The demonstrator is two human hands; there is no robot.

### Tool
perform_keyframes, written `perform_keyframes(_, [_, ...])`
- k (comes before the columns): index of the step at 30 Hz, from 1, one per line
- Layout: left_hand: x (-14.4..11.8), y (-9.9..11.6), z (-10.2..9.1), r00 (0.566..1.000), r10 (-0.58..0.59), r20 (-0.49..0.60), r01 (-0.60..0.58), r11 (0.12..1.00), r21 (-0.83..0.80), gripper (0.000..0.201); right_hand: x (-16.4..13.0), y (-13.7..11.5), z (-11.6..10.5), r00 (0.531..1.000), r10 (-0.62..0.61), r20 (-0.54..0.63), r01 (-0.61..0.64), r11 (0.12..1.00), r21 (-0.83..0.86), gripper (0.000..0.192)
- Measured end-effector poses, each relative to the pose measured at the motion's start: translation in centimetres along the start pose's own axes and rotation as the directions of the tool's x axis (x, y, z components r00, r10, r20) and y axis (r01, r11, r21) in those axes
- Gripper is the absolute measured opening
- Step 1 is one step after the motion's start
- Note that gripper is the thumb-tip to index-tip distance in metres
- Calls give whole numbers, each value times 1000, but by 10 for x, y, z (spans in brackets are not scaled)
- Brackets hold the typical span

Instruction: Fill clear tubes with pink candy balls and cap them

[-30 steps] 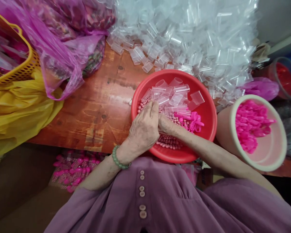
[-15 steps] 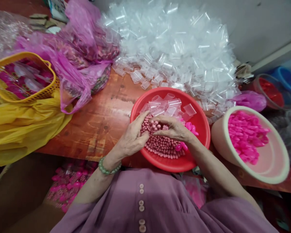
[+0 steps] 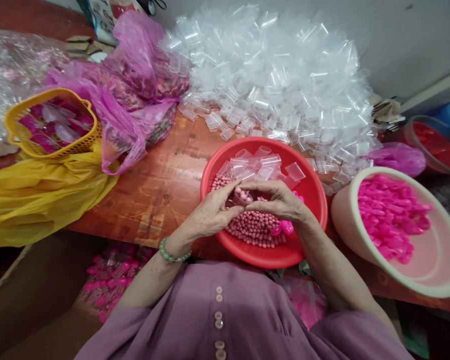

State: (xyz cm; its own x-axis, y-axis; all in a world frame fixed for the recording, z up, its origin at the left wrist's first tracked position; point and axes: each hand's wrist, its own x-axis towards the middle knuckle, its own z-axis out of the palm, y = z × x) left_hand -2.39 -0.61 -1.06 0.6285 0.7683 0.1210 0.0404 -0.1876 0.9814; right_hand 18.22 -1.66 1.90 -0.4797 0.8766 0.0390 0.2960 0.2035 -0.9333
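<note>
Over a red basin my two hands meet at the fingertips. The basin holds many small pink beads, several clear plastic tubes and a few bright pink caps. My left hand, with a green bead bracelet on the wrist, and my right hand together pinch a small clear tube with pink beads in it, just above the bead pile.
A big heap of clear tubes lies behind the basin. A pale tub of pink caps stands at right. A yellow basket, pink bags and a yellow bag sit at left. A box of filled tubes is below the table edge.
My hands have lifted off the bead pile and come together at the fingertips around a small tube. The view has tilted up, showing more of the tube heap.
</note>
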Motion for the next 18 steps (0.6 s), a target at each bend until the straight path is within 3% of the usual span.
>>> perform_keyframes(4, [1,0,2,1000,-28,-3,28,999,-36,44,-1,-2,-2,999,30,20,-31,998,48,40])
perform_keyframes(8, [1,5,6,999,-48,4,48,997,-56,28,-3,-2,-3,996,-16,-82,8,996,-89,46])
perform_keyframes(11, [0,9,6,998,-65,21,66,997,-46,27,-4,-2,-3,991,-88,-99,74,988,-135,50])
perform_keyframes(14, [-1,9,5,998,-5,62,6,1000,-9,27,-3,-3,-2,985,-162,-60,151,976,-158,40])
perform_keyframes(18, [1,5,2,996,7,88,-1,998,-62,40,-1,-1,1,979,-192,-70,179,971,-157,35])
